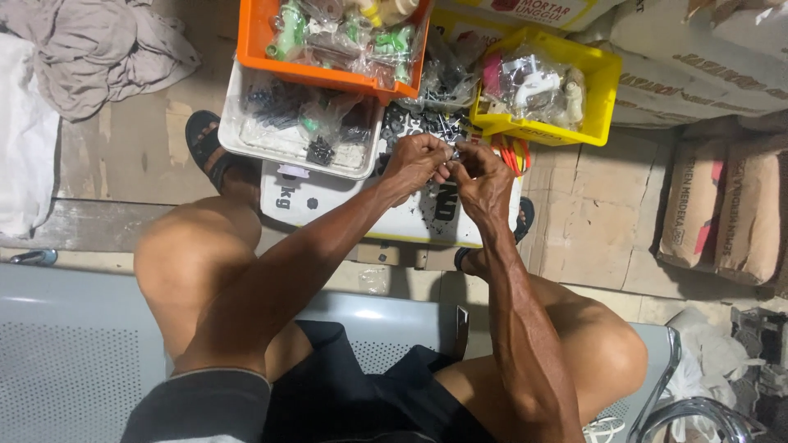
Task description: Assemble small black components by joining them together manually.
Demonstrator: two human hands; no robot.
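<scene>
Above the white box between the seated person's knees, in the head view, the left hand and the right hand are seen brought together, fingertips meeting over a scatter of small dark screws and washers. A small metal fastener is pinched between the two hands; the fingers of both are closed tightly upon it, though its exact form is too small to be made out. Behind the hands, a white tray of bagged dark parts is noted, with an orange bin of bagged green and white fittings resting partly over it, and a yellow bin of bagged white fittings to the right. Paper sacks are stacked at the right edge, and grey cloth lies on the floor at upper left. The person is seated on a perforated grey metal bench. In the inspector's judgement, the work would be best done with the piece kept directly over the box, so that anything dropped is caught there and not lost on the floor. A steady pinch by one hand, with turning or fitting left to the other, is advised, and the wrists should be kept low and close. Only one view is supplied.
</scene>
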